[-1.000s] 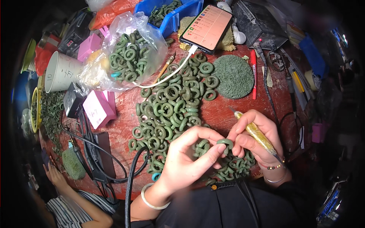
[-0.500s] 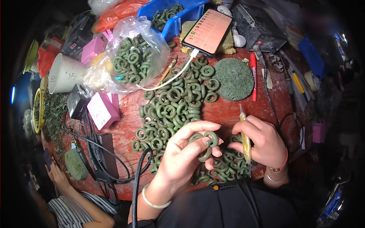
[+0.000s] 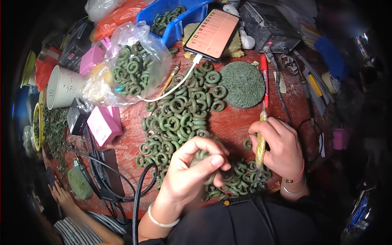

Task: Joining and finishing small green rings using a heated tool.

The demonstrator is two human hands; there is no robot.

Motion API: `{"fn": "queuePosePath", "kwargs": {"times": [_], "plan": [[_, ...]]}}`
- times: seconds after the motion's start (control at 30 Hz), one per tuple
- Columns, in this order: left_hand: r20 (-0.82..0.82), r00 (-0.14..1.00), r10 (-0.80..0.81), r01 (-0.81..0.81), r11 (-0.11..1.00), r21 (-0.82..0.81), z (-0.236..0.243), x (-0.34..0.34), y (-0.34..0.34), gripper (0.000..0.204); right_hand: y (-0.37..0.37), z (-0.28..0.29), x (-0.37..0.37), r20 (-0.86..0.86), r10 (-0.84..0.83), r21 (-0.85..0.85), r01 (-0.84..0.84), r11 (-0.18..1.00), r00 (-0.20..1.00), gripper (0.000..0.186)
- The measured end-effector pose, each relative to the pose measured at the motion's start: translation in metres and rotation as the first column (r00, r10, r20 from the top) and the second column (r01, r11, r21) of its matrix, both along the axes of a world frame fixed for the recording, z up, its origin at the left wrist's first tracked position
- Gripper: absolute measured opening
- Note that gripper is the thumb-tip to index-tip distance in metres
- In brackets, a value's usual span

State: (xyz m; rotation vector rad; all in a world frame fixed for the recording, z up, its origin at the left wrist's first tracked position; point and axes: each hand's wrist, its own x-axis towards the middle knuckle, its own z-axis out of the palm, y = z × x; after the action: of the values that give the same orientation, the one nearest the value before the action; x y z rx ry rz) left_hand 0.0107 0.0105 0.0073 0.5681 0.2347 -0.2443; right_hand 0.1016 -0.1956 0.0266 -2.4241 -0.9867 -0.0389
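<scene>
My left hand [image 3: 185, 169] is curled closed around several green rings [image 3: 201, 155], which show only partly between thumb and fingers. In my right hand [image 3: 279, 143] is a slim tool with a yellow wrapped handle [image 3: 260, 149], its thin metal tip pointing away from me. A single green ring [image 3: 247, 143] is at the right fingertips; whether they touch it I cannot tell. Below and between my hands lies a heap of green rings [image 3: 241, 175]. A larger pile of rings [image 3: 177, 118] spreads out beyond my left hand.
A round green pad [image 3: 241, 85] and a red pen [image 3: 265, 81] lie beyond my right hand. A phone [image 3: 212, 34] with a white cable is at the back, near a blue bin [image 3: 173, 36]. Black cables [image 3: 141, 188] run left. At lower left is another person's hand [image 3: 62, 196].
The ring pinched at my left fingertips no longer shows there; the left fingers have closed further. A lone ring now shows by my right fingertips. The whole view has shifted slightly.
</scene>
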Motion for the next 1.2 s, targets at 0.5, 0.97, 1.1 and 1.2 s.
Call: {"fn": "queuePosePath", "kwargs": {"times": [0.5, 0.97, 1.1, 1.2], "plan": [[0.15, 0.97, -0.19, 0.014, 0.66, 0.751, 0.006, 0.0, -0.009, 0.04, 0.015, -0.011, -0.018, -0.413, 0.238, 0.632, 0.089, 0.77, 0.879, 0.024], [-0.033, 0.991, -0.134, 0.136, 0.987, 0.083, 0.004, 0.002, -0.003, 0.042, 0.012, -0.009, -0.019, -0.519, 0.305, 0.701, 0.194, 0.686, 0.798, 0.031], [-0.068, 0.987, -0.145, 0.146, 0.989, 0.009, 0.008, 0.003, -0.002, 0.045, 0.012, -0.006, -0.019, -0.619, 0.325, 0.713, 0.338, 0.614, 0.715, 0.03], [-0.042, 0.989, -0.139, 0.142, 0.986, 0.083, 0.006, 0.001, -0.004, 0.045, 0.013, -0.006, -0.018, -0.635, 0.319, 0.697, 0.343, 0.63, 0.704, 0.031]]}}
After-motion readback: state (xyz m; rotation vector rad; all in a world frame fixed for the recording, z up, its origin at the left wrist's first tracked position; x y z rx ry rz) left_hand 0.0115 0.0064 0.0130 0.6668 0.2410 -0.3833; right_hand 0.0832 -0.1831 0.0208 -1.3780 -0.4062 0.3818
